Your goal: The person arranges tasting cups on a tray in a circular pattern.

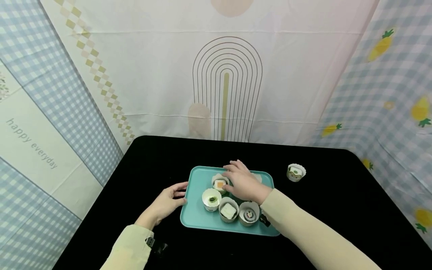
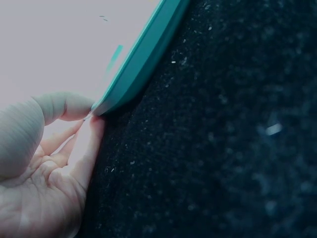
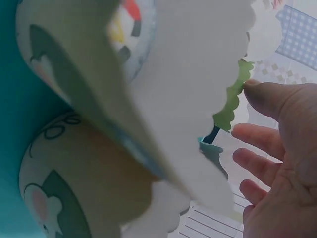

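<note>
At the left edge of a turquoise tray [image 1: 195,221], my left hand [image 1: 165,204] pinches the rim; the left wrist view shows thumb and finger meeting at the tray edge [image 2: 133,69]. Reaching over the tray, my right hand [image 1: 244,182] has its fingers spread. Its thumb is close to a scalloped paper cup [image 1: 219,185] holding a white piece with an orange square. The right wrist view shows the thumb tip right at a green scalloped rim [image 3: 233,101]. Nearer cups hold a green-topped piece [image 1: 212,199], a white block [image 1: 228,211] and a grey swirled roll [image 1: 249,215].
Another paper cup [image 1: 296,172], with a white and green piece, stands right of the tray on the black table [image 1: 324,195]. A pale cup rim [image 1: 257,177] shows behind the right hand. Patterned curtains [image 1: 287,75] hang behind and beside the table.
</note>
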`<control>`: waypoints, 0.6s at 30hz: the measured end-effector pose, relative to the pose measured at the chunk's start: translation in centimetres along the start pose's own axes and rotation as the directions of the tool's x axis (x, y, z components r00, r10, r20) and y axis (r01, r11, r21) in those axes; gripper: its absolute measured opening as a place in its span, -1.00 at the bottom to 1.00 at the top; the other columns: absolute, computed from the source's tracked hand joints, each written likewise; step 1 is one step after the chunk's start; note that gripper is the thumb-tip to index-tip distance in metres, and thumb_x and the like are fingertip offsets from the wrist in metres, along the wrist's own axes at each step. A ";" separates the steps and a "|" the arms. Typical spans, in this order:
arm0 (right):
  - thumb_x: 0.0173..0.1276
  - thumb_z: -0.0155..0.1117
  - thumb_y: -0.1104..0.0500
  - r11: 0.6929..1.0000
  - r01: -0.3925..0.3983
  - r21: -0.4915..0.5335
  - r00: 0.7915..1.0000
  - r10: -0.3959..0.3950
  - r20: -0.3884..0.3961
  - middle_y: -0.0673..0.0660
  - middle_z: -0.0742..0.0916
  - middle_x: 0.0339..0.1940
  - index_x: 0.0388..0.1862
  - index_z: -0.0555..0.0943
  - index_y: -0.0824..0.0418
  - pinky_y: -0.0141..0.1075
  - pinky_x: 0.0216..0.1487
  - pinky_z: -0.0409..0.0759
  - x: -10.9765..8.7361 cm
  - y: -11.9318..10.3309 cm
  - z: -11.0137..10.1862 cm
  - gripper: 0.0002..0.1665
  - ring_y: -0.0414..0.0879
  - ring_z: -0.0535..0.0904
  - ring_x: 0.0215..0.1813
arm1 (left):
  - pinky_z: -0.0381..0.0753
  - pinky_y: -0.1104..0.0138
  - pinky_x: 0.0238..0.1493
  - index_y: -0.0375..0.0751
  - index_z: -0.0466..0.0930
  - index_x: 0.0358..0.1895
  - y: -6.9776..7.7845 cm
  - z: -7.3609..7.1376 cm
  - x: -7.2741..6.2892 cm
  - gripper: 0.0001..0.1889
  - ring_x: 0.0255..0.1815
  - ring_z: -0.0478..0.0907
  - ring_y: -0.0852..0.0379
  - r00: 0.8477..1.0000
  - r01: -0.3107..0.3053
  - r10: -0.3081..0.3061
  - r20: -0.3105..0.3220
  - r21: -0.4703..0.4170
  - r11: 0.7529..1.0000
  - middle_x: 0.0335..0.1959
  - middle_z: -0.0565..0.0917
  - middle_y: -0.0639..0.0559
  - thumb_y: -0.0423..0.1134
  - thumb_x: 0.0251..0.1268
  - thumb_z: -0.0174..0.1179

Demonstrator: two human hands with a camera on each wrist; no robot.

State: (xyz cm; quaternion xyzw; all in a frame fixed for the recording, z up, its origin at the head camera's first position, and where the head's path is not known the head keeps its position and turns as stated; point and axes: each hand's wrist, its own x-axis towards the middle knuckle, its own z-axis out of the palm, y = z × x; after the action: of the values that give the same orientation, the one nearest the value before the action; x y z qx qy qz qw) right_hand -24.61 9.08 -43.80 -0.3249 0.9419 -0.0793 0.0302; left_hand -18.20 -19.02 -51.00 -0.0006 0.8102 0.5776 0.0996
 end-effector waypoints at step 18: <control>0.34 0.26 -0.15 1.000 0.007 0.019 1.000 -0.007 -0.024 0.14 0.39 0.42 0.19 0.61 0.12 -0.03 0.51 -0.27 -0.3 0.4 0.5 -0.45 0.11 0.01 0.53 | 0.56 0.06 0.08 0.08 0.38 0.38 0.0 0.1 0.2 -0.39 0.14 0.50 0.07 1.000 0.000 0.000 -0.003 -0.005 1.000 0.21 0.50 0.08 -0.39 0.26 0.24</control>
State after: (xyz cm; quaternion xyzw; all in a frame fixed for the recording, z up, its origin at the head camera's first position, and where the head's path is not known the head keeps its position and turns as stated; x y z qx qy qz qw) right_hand -24.59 9.46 -44.32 -0.3269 0.9403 -0.0924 0.0218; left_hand -18.34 -18.90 -51.01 -0.0020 0.8088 0.5797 0.0984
